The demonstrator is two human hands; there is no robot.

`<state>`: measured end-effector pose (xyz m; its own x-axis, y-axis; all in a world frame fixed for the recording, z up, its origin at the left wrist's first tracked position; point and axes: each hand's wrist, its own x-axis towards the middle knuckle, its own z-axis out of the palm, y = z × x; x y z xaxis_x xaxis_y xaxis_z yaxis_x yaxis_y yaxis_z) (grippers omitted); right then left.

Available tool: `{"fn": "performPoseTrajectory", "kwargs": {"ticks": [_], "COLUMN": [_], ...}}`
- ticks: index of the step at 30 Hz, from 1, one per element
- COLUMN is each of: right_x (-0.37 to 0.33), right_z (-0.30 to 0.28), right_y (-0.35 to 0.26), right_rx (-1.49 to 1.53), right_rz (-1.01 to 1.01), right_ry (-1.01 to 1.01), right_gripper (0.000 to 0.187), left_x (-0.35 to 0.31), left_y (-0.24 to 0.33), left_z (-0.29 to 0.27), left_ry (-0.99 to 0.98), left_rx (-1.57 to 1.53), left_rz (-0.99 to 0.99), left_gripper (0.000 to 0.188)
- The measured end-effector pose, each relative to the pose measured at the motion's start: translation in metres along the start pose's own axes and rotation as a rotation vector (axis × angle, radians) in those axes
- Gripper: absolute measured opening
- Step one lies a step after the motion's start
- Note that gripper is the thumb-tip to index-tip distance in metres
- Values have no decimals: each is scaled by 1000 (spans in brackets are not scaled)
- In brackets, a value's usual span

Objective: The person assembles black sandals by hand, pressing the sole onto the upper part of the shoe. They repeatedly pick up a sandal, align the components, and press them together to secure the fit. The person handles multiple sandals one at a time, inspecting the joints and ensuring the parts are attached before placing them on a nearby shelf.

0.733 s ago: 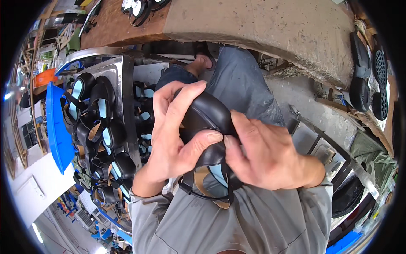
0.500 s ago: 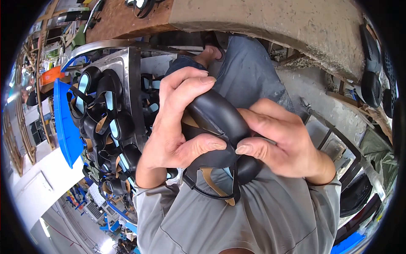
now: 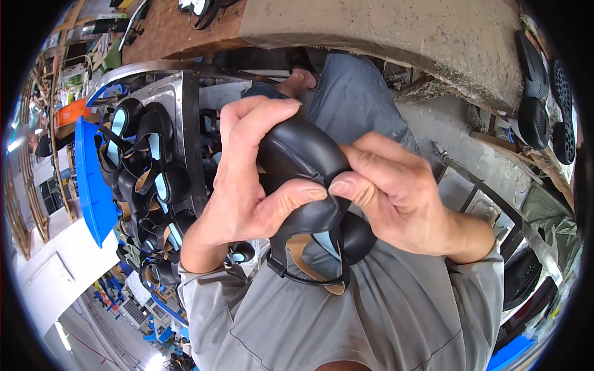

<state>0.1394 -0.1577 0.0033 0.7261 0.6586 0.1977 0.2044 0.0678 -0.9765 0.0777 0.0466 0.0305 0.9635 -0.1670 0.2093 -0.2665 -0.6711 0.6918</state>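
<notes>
Between my two hands, in front of my chest, is a black sandal with a tan inner lining, a light blue insole and a buckled ankle strap. My left hand wraps the toe part from the left, fingers over the top and thumb pressed on the upper. With thumb and fingertips my right hand pinches the edge of the sandal on its right side. Both thumb tips nearly meet at a seam. The heel end with the strap hangs toward my shirt.
At left, several black sandals with light blue insoles pile up by a metal frame and a blue tray. A worn workbench spans the far side, with sandals on its left part. Dark shoe soles stand at the far right.
The sandal and both hands sit slightly further left in the view, which has shifted a little. My right thumb has come closer to my left thumb; the grip is otherwise much the same.
</notes>
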Motion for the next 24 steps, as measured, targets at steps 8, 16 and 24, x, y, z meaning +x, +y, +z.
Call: {"fn": "performPoseTrajectory", "kwargs": {"ticks": [8, 16, 24], "right_x": [12, 19, 2], "right_z": [-18, -29, -12], "right_y": [17, -5, 38], "right_rx": [377, 18, 423], "right_rz": [364, 257, 158], "right_ry": [-328, -295, -363], "right_gripper": [51, 41, 52], "left_x": [18, 23, 14], "left_y": [-22, 9, -23], "left_z": [-17, -3, 3], "left_ry": [-192, -45, -18], "left_rx": [-355, -320, -440], "left_rz": [40, -87, -94], "left_gripper": [59, 55, 60]}}
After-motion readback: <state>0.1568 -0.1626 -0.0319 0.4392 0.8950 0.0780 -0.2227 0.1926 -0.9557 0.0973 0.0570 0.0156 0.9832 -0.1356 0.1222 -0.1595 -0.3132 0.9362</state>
